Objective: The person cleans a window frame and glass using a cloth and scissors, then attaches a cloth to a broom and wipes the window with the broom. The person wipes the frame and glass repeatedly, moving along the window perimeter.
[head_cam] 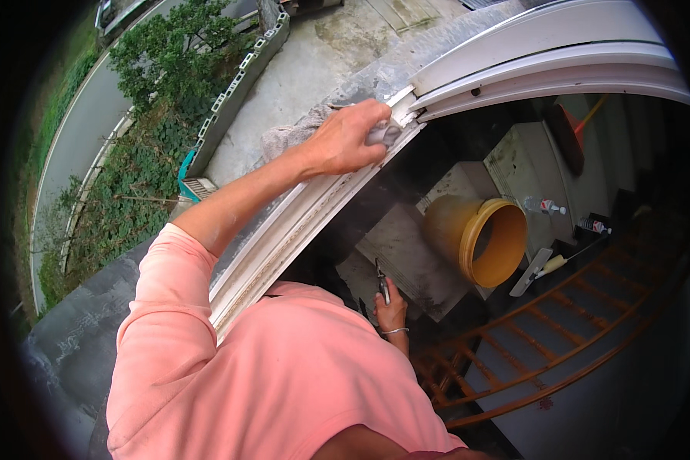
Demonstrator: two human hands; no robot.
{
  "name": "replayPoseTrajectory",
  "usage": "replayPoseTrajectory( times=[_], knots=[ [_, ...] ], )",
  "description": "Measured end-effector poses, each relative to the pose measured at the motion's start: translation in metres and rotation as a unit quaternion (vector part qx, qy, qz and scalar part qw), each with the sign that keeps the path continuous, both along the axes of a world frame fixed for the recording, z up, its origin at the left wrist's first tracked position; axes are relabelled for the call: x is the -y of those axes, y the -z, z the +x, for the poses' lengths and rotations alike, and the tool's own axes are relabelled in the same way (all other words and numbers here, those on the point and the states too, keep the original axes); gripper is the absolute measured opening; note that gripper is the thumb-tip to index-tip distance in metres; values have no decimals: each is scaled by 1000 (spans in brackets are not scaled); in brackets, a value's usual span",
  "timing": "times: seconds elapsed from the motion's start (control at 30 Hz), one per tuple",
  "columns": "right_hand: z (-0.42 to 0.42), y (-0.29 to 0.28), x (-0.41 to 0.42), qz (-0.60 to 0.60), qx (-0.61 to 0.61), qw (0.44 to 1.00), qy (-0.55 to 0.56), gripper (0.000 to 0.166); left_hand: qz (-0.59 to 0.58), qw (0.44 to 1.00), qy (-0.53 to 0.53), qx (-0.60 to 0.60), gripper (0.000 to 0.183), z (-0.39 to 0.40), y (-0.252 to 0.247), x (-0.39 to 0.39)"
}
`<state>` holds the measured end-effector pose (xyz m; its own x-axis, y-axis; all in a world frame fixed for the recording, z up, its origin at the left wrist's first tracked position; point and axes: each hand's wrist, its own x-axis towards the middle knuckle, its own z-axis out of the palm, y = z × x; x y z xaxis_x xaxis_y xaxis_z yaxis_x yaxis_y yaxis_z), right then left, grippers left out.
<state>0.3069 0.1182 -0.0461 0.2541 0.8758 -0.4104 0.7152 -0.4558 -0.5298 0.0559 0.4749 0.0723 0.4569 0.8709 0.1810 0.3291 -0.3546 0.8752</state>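
Note:
My left hand [351,138] reaches over the white window frame [322,201], its fingers closed on a crumpled pale cloth [384,133]. That cloth lies against the frame's track near the corner. Just beyond my wrist, a grey towel [293,135] is bunched on the outer ledge. Lower down on the inner side, my right hand [391,310], with a bracelet at the wrist, grips a slim metal hand tool [383,286]; its exact kind cannot be told. Dirt shows along the track.
Inside, a yellow bucket [494,244] lies on its side over stairs, near plastic bottles [543,205], a trowel-like tool [532,271] and a red dustpan or broom head [566,138]. A wooden railing [558,356] curves at lower right. Outside, concrete paving [299,75] lies far below.

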Motion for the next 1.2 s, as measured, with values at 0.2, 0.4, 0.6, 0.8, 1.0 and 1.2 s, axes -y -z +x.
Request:
replayPoseTrajectory(
  times=[0.2,0.4,0.6,0.8,1.0,1.2],
  knots=[
    [-7,2,5,-6,1,1000,23,50,-190,971,132,-58,46,-14,-17,-5],
    [-6,8,7,16,-7,1000,25,50,46,960,10,-276,29,-5,6,-24],
    [-5,13,11,20,-27,998,48,50,45,947,32,-317,14,-4,1,-40],
    [-9,19,9,13,-12,999,29,50,163,984,-78,3,12,36,22,-45],
    [-17,8,-4,-39,-95,987,121,48,128,986,-30,-104,40,36,36,-23],
    [-13,13,-5,-64,-92,986,122,48,207,910,17,-358,43,34,33,-14]
  ],
)
